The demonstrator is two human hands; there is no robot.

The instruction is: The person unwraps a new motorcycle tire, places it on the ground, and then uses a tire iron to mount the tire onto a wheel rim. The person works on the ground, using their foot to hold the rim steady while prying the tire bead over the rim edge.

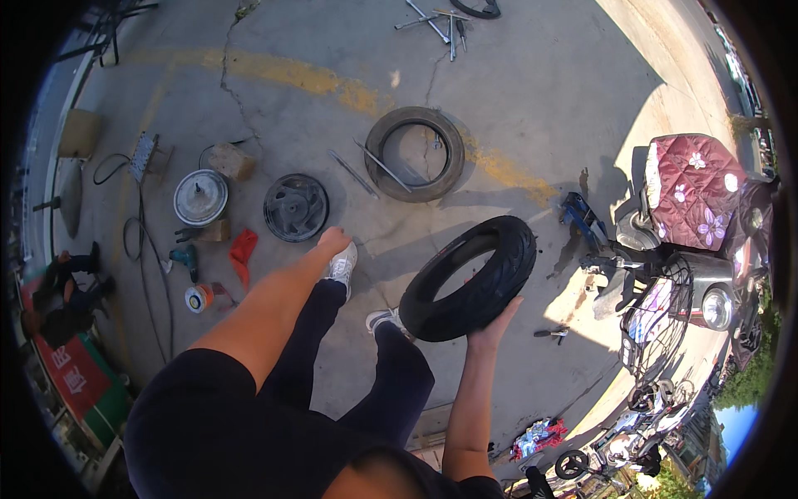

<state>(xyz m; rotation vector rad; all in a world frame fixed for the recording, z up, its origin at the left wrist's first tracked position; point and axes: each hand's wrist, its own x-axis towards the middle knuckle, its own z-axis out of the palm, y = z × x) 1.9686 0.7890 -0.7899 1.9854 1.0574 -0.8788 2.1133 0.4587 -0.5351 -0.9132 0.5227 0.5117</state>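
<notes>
My right hand (495,327) grips a black rubber tire (520,262) by its lower right side. The tire is tilted and held above the concrete floor, in front of my right shoe. My left hand (335,239) is over my left shoe, just right of a black spoked wheel rim (296,232) lying flat. Nothing shows in that hand, but its fingertips are hidden. Beyond, a worn tire (454,156) lies flat with a metal tire lever (381,164) across it. More bar-shaped levers (353,174) rest to its left.
A silver hub wheel (201,194), red cloth (242,252), teal power drill (187,261) and cable (142,231) lie left. Right stand a blue jack (585,219) and a scooter with a quilted cover (692,193). Wrenches (430,24) lie far ahead. A person (68,293) sits far left.
</notes>
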